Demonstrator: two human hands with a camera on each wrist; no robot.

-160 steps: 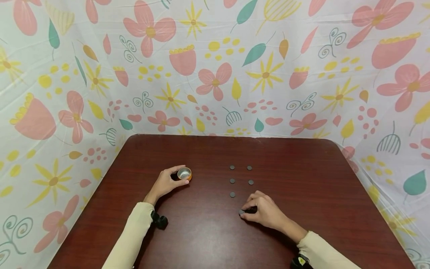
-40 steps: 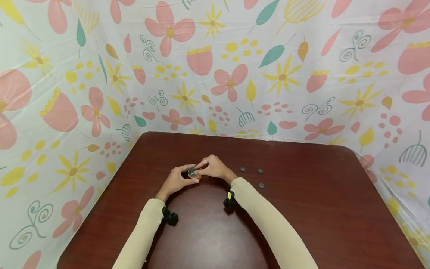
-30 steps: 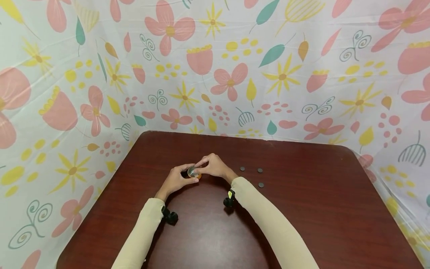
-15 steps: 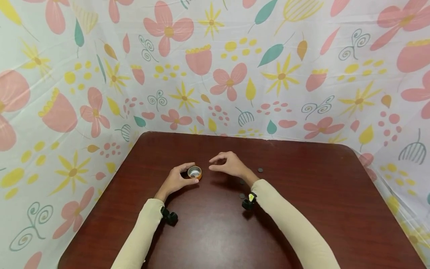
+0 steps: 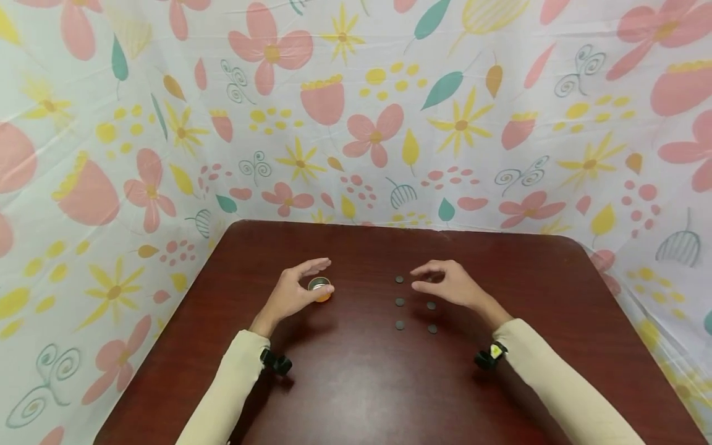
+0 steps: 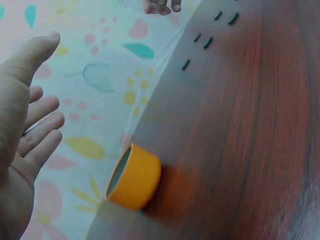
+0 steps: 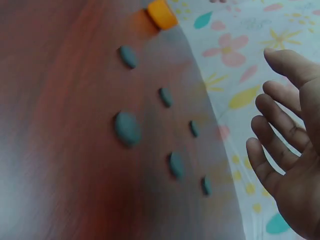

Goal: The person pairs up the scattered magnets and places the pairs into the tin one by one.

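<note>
A small orange tin (image 5: 324, 299) with a silvery inside stands upright on the table. My left hand (image 5: 290, 292) is spread beside and above it, and the thumb overlaps its rim in the head view. The left wrist view shows a gap between that hand and the orange tin (image 6: 142, 180). My right hand (image 5: 457, 287) hovers over the right side of a group of flat grey discs (image 5: 399, 302), fingers loosely bent with nothing in them. Several discs (image 7: 127, 129) lie in two columns in the right wrist view; the head view hides one behind the right hand.
The dark red-brown table (image 5: 345, 383) has rounded far corners. A white cloth (image 5: 356, 74) with flowers and leaves hangs around its back and sides. Black wrist cameras (image 5: 276, 363) sit on both wrists over cream sleeves.
My right hand, earlier pinching a disc near the front, went to the tin, then drew back rightward over the discs. My left hand has let go of the tin and lifted slightly.
</note>
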